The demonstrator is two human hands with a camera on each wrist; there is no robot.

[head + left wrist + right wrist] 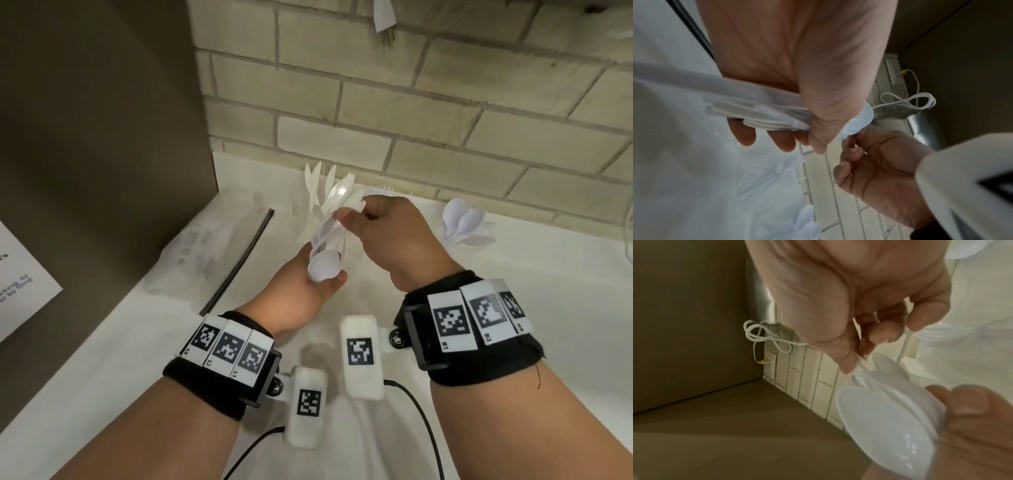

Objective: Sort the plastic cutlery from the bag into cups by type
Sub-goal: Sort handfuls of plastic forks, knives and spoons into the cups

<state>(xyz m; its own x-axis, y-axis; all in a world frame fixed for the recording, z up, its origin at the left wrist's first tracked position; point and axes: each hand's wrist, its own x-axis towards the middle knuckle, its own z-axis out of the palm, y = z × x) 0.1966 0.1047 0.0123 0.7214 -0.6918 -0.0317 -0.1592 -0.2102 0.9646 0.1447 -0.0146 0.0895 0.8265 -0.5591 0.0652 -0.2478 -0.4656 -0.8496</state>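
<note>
- Step: left hand (301, 294) grips a spoon bundle (325, 246); right hand (387, 236) pinches one spoon free.
- Next: likely carry it to the spoon cup (466, 226) at 2 o'clock.

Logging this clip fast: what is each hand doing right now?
Left hand: grip closed around a bundle of white plastic spoons.
Right hand: thumb and fingers pinch one piece at the top of that bundle.

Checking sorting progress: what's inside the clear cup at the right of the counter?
White plastic spoons stand bowls-up in the clear plastic cup. Their handles and the exact count can't be made out.
</note>
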